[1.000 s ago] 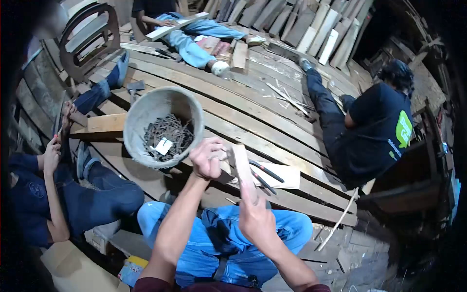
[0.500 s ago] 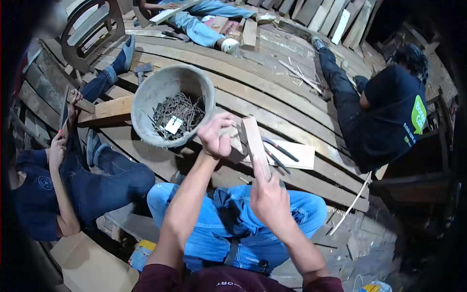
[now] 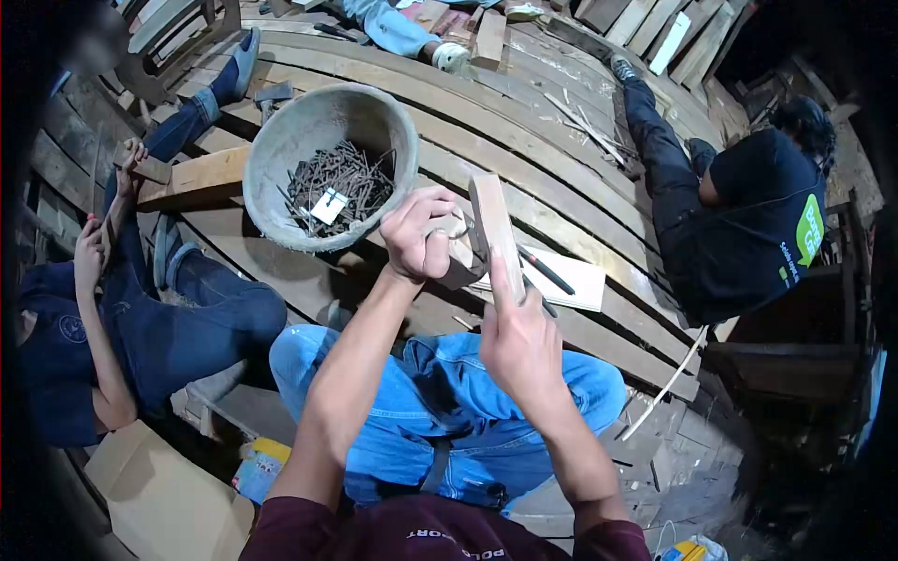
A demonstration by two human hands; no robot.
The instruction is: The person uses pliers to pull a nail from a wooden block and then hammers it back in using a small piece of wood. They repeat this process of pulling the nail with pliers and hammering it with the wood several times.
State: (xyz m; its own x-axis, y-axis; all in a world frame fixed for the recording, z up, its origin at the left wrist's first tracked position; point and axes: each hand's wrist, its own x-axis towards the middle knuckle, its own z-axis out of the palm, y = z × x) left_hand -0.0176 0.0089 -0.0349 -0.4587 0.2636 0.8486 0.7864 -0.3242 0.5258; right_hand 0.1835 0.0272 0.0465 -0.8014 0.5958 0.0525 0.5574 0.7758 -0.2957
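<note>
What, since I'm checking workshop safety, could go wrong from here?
The right hand grips a wooden strip close to the left hand; a slip might strike its fingers.
The bucket of nail-like pieces stands near that hand, so a bump could tip it, perhaps spilling some into the gaps between the planks.

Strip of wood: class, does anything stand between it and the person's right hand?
Nothing visible does: the right hand holds the strip directly, index finger laid along it. The black handle lies off to the right.
</note>
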